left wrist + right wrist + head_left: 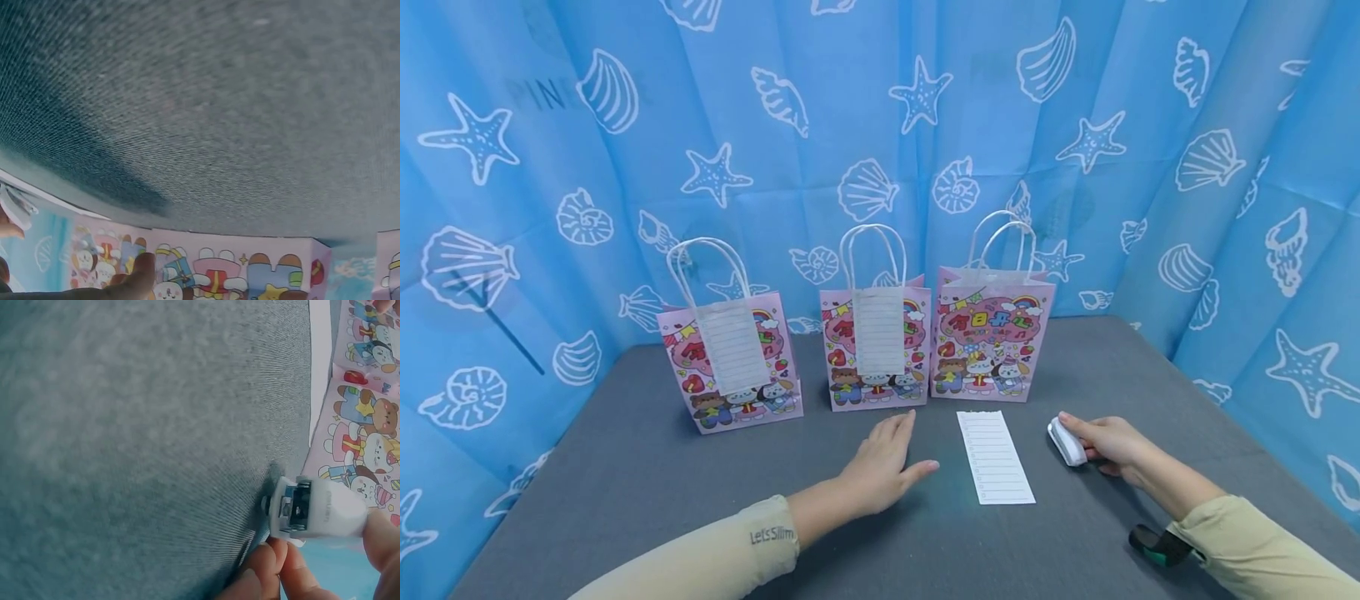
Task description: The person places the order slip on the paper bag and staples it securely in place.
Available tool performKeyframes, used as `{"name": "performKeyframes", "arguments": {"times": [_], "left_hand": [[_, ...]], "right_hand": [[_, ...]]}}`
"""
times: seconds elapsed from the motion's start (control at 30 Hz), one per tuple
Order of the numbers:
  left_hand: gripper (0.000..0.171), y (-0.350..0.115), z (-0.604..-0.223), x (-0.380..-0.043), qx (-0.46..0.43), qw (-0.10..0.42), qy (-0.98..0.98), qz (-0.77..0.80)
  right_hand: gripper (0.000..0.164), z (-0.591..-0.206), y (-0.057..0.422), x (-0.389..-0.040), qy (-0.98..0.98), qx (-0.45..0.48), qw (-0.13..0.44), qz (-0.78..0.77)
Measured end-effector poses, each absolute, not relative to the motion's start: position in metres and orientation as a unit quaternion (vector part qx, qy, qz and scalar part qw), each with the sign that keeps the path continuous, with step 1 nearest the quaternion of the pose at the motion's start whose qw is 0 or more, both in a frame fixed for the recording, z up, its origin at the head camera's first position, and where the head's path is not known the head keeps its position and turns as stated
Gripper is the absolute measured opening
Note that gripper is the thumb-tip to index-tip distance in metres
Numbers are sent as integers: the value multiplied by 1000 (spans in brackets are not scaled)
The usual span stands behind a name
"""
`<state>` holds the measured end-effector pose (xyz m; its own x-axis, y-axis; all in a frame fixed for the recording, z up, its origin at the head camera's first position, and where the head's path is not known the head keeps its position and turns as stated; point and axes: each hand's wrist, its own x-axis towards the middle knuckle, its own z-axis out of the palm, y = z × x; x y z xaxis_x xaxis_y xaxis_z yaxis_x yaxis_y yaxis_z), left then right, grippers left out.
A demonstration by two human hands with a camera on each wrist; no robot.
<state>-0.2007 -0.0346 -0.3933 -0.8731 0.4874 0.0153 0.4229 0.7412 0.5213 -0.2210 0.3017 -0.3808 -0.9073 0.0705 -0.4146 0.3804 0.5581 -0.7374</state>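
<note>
My right hand (1112,446) holds a small white stapler (1066,442) low over the table's right side. In the right wrist view the thumb lies on top of the stapler (331,509) and the fingers curl beneath it. My left hand (880,467) reaches in front of the middle gift bag (880,392), fingers extended, thumb apart, holding nothing. Between the hands a lined paper slip (996,458) lies flat on the table. Slips like it hang over the fronts of the left gift bag (782,333) and the middle one. The right gift bag (992,333) has no slip on its front.
The three pink cartoon bags with white handles stand upright in a row on the grey table (647,500). A blue curtain (850,108) with shells and starfish hangs behind and beside them. A black strap device (1159,546) sits at my right sleeve.
</note>
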Motion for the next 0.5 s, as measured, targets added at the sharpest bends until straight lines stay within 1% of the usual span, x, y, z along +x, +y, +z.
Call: {"name": "performKeyframes", "arguments": {"times": [0.17,0.23,0.4,0.47,0.5], "left_hand": [[76,-27,-394,-199,251,78,932,250],[77,-24,-395,-199,255,83,932,243],[77,-17,-397,-201,267,91,933,225],[77,-15,-399,-201,272,91,932,222],[76,-13,-399,-202,274,91,931,222]], "right_hand": [[64,-381,299,-223,873,130,162,-442],[62,-381,298,-223,875,131,158,-438],[82,-383,293,-225,889,128,148,-413],[87,-383,292,-226,897,122,142,-401],[86,-383,291,-226,901,118,138,-395]]}}
